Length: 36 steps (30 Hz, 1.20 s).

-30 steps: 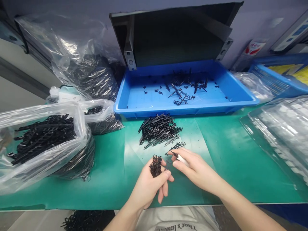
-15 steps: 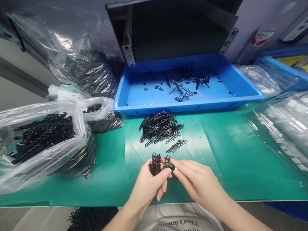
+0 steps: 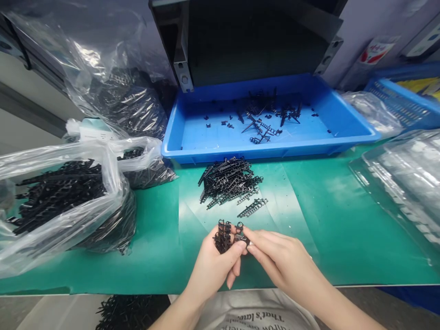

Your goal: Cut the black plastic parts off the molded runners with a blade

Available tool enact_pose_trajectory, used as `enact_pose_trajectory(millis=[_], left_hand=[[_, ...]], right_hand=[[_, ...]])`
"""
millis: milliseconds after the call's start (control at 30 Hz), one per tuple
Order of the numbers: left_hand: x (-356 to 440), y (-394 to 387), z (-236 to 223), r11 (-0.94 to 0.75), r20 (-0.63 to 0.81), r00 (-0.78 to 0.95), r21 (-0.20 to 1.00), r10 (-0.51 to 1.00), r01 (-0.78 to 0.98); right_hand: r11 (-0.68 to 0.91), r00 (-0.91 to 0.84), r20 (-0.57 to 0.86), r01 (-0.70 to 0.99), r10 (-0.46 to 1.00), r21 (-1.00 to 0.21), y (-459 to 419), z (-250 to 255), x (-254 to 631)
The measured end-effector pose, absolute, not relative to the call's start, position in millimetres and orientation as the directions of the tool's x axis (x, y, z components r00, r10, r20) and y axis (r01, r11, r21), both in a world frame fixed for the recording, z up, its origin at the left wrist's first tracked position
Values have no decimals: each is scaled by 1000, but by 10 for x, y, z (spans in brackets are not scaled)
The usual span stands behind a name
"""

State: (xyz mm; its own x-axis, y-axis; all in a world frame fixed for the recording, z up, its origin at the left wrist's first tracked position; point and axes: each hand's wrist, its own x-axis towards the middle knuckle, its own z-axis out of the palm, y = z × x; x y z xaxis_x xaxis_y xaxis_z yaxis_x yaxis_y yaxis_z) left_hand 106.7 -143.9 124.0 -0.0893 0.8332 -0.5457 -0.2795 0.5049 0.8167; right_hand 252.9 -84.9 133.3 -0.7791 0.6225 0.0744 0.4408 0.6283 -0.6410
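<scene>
My left hand (image 3: pixel 216 266) is closed around a small bunch of black plastic strips (image 3: pixel 223 237) with rings at their ends. Between its thumb and forefinger sits one more black ringed part (image 3: pixel 240 233). The fingertips of my right hand (image 3: pixel 282 256) pinch that same part from the right, so both hands meet on it. Its lower end is hidden by the fingers. Just beyond the hands, a pile of black plastic strips (image 3: pixel 228 183) lies on the green mat (image 3: pixel 158 229), with a separate strip (image 3: pixel 252 208) nearest to me.
A blue tray (image 3: pixel 268 151) with black sprue pieces stands behind the pile. At left are clear bags (image 3: pixel 113 197) of black parts. Clear plastic trays (image 3: pixel 405 183) lie at right, before a blue basket (image 3: pixel 395 98). More black parts (image 3: pixel 132 311) show below the table edge.
Both hands stay almost in place, still meeting on the ringed part. The view has shifted very slightly; the pile and tray look the same.
</scene>
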Motion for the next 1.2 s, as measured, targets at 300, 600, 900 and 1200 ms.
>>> enact_pose_trajectory(millis=[300, 600, 900, 1200], left_hand=[[1135, -1514, 1142, 489, -550, -194, 824, 813, -287], [1108, -1487, 1216, 454, -557, -349, 826, 754, -335], [1065, -1463, 1190, 452, -513, -366, 858, 776, -243], [908, -1372, 1120, 367, -420, -378, 907, 825, -205]], right_hand=[[657, -724, 136, 509, 676, -556, -968, 1294, 2484], [653, -698, 30, 653, 716, -383, -715, 1166, 2466], [714, -772, -147, 629, 618, -307, -1, 1227, 2493], [753, -893, -49, 405, 447, -518, -110, 1388, 2596]])
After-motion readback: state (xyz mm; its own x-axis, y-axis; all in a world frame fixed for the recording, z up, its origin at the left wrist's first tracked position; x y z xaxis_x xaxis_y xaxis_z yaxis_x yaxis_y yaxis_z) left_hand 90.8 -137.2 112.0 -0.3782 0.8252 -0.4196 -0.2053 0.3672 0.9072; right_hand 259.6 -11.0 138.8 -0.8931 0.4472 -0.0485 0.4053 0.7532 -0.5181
